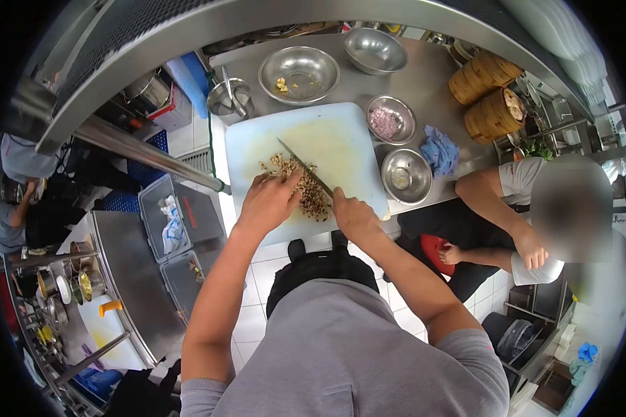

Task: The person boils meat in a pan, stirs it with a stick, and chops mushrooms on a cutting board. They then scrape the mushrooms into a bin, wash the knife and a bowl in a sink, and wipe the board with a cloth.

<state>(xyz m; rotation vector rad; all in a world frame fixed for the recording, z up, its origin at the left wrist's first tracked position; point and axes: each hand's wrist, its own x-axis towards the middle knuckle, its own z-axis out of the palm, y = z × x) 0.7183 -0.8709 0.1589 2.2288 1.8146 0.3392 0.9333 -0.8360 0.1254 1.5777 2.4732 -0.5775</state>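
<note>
My right hand (357,217) is closed round the handle of a kitchen knife (305,166). Its blade slants up and left across a heap of finely chopped brown and pale food (316,203). On the heap's left side rests my left hand (275,199), fingers stretched out and touching the bits beside the blade. Under both lies a large white cutting board (257,142), with yellowish stains in its middle. Some chopped bits are hidden beneath my left fingers.
Behind the board stand a wide metal bowl (318,58) with yellow scraps, another metal bowl (375,52) and a metal pot (219,104). To the right are a bowl of chopped pink onion (384,123), a small bowl (407,177), a blue cloth (439,151), bamboo steamers (492,115) and a seated person (528,181).
</note>
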